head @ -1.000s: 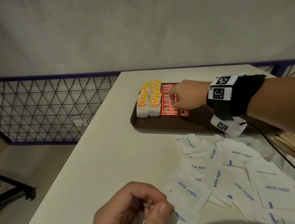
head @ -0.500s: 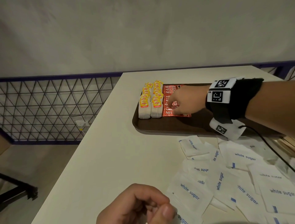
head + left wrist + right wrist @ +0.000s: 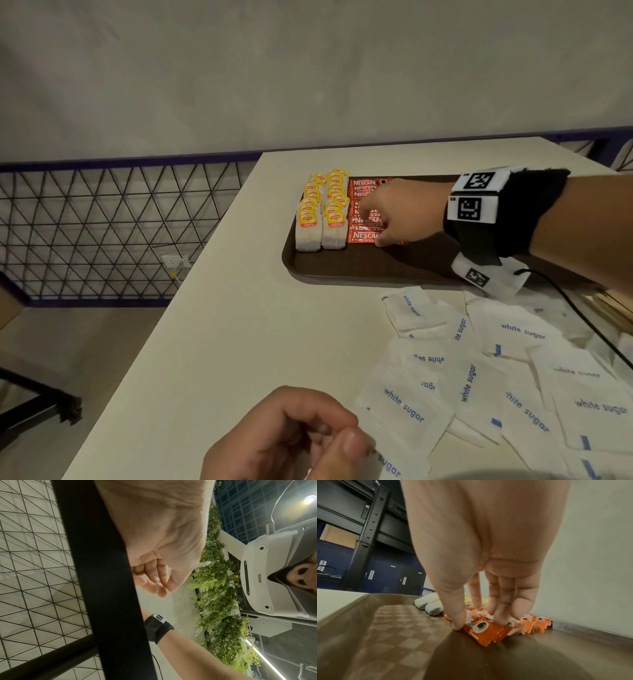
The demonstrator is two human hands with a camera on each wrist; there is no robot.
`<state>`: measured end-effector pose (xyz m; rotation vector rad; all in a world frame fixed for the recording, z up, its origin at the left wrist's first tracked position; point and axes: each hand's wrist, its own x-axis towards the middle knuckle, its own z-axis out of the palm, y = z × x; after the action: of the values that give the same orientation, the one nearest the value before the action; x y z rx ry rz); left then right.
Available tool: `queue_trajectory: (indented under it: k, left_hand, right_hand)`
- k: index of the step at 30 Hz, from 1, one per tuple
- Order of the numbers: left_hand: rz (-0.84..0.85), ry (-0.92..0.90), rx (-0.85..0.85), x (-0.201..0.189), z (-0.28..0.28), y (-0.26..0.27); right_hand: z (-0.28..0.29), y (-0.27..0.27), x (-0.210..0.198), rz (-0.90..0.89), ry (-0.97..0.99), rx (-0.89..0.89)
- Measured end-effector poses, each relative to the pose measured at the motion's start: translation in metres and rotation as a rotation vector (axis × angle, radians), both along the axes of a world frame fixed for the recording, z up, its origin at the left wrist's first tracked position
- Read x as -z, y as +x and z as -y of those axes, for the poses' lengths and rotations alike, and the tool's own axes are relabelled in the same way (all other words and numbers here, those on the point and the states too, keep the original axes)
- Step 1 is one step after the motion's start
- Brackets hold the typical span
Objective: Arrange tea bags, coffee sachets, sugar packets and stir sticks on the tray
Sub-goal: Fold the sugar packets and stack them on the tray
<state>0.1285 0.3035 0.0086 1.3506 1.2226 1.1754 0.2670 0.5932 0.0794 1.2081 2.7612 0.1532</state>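
A brown tray (image 3: 359, 270) sits on the white table. At its left end stand two rows of yellow-tagged tea bags (image 3: 320, 212), with a row of overlapping red coffee sachets (image 3: 364, 236) beside them. My right hand (image 3: 371, 226) lies on that row. In the right wrist view its straight fingers (image 3: 502, 618) press on top and the thumb touches the near edge of the front sachet (image 3: 486, 631). My left hand (image 3: 329, 442) hovers at the table's near edge, fingers curled against the thumb (image 3: 173, 585), holding nothing I can see. White sugar packets (image 3: 513, 377) lie scattered in front of the tray.
Wooden stir sticks (image 3: 615, 303) show at the far right edge behind the sugar packets. A black cable (image 3: 582, 315) runs from my right wrist over the packets. The table's left edge (image 3: 191, 308) drops off toward a mesh fence (image 3: 102, 233). The tray floor right of the sachets is bare.
My right hand has slid toward me along the coffee sachet row, and its thumb now reaches the front sachet's near edge. The left hand has stayed put.
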Motion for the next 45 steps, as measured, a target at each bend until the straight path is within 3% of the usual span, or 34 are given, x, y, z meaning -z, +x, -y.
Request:
queue_trajectory:
  k: [2, 3, 7, 10, 17, 24, 29, 32, 34, 38, 41, 45]
  left_hand:
    - [0.041, 0.188, -0.283, 0.006, 0.012, 0.01]
    - [0.042, 0.218, -0.342, 0.006, 0.016, 0.013]
    - [0.032, 0.328, -0.41, 0.008, 0.017, 0.017]
    - [-0.062, 0.349, -0.373, 0.004, 0.023, 0.022]
    - [-0.492, 0.246, -0.365, -0.002, 0.027, 0.033]
    - [-0.934, 0.04, -0.405, -0.005, 0.025, 0.043]
    - [-1.024, -0.037, -0.439, -0.005, 0.024, 0.045]
    - [-0.977, 0.006, -0.457, -0.005, 0.024, 0.045]
    - [-0.833, 0.049, -0.459, -0.004, 0.025, 0.042]
    - [-0.32, 0.098, -0.473, -0.009, 0.032, 0.038]
    - [-0.089, 0.099, -0.468, -0.019, 0.029, 0.04]
    - [0.052, 0.016, -0.357, -0.026, 0.018, 0.057]
  right_hand:
    - [0.002, 0.001, -0.004, -0.005, 0.008, 0.002]
    - [0.005, 0.003, -0.007, -0.017, 0.014, 0.005]
    - [0.036, 0.016, -0.025, -0.053, 0.003, -0.016]
    - [0.075, 0.029, -0.032, -0.018, -0.126, -0.033]
    - [0.169, 0.055, -0.032, -0.051, -0.432, 0.023]
    - [0.227, 0.054, 0.004, -0.202, -0.294, 0.114]
    - [0.234, 0.055, 0.014, -0.321, -0.283, 0.14]
    - [0.236, 0.064, 0.008, -0.429, -0.282, 0.15]
    - [0.238, 0.075, 0.004, -0.595, -0.351, 0.207]
    - [0.254, 0.1, 0.014, -1.184, -0.612, 0.339]
    - [0.269, 0.106, 0.039, -1.554, -0.708, 0.333]
    - [0.273, 0.097, 0.06, -1.713, -0.723, 0.261]
